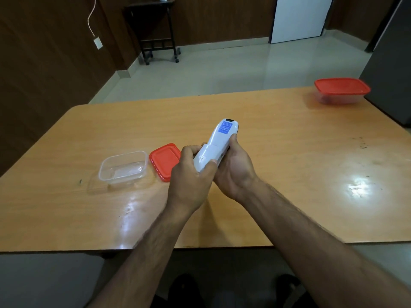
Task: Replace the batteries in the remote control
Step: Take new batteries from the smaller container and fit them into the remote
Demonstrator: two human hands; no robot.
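White plastic, back side up, the remote control (216,145) was held above the middle of the wooden table (278,134), its blue label at the far end and its near end buried between the two hands. The right hand (233,168) cradled it from beneath and from the right, fingers wrapped around its edge. The left hand (191,172) closed over the near end, thumb pressing on the battery cover.

The step in hand looked like work on the battery cover at the near end, either sliding it off or seating it back; which of the two could not be told, and no batteries were visible anywhere. If the cover was coming off, the next move would call for a firm thumb push along the length of the body while the right hand braced it.

Counted: one remote; two clear plastic containers, an open one (123,166) at the left that looked empty, and a closed one (342,91) at the far right corner, well apart; two red lids, one loose (163,160) just beside the open container, one on the far container.
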